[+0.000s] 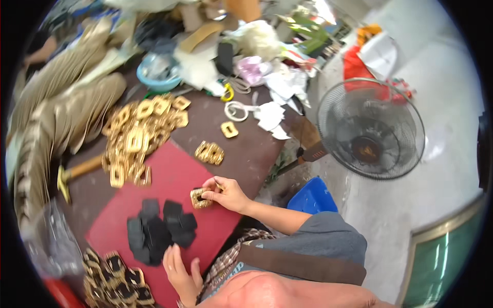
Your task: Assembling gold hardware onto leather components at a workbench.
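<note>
My right hand point(229, 195) pinches a gold rectangular buckle point(200, 198) with a square opening, just above the right part of a red board point(174, 169). A small gold-coloured bit shows at its fingers; I cannot make out what it is. My left hand point(182, 276) has its fingers apart and holds nothing. Its fingertips are beside a loose pile of black, roughly square pieces point(154, 233) on the board. Close to the board's lower left corner lies a heap of gold buckles with black centres point(117, 282).
Beyond the board are a large heap of gold buckles point(136, 138), a small cluster of buckles point(209, 153) and a single buckle point(229, 130). A hammer point(82, 168) lies left, by stacked beige material point(67, 123). A fan point(371, 128) and blue bin point(313, 196) stand right.
</note>
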Tool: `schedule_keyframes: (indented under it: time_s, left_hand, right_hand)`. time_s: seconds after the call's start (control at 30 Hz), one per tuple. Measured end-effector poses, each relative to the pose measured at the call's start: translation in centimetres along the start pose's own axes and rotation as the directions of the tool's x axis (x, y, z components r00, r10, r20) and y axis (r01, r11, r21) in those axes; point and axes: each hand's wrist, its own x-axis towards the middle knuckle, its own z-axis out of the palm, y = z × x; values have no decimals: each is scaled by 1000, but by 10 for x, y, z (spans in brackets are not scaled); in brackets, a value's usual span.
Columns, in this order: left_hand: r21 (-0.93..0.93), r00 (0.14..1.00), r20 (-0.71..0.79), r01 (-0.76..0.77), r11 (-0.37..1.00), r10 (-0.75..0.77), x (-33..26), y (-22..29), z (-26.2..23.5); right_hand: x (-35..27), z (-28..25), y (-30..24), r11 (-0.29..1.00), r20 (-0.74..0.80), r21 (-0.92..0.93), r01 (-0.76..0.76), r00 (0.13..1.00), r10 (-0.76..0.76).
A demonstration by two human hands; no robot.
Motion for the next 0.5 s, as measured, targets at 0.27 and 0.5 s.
schedule_keyframes:
  time_s: [0.27,0.5]
  left_hand:
    - [361,972,217,-162,918,87,10,-31,2]
    - [321,939,337,-184,929,69,10,-32,5]
  right_hand:
    - [15,-14,28,877,-222,-476,69,955,-195]
    - [20,-16,27,852,-162,-517,80,968,-190]
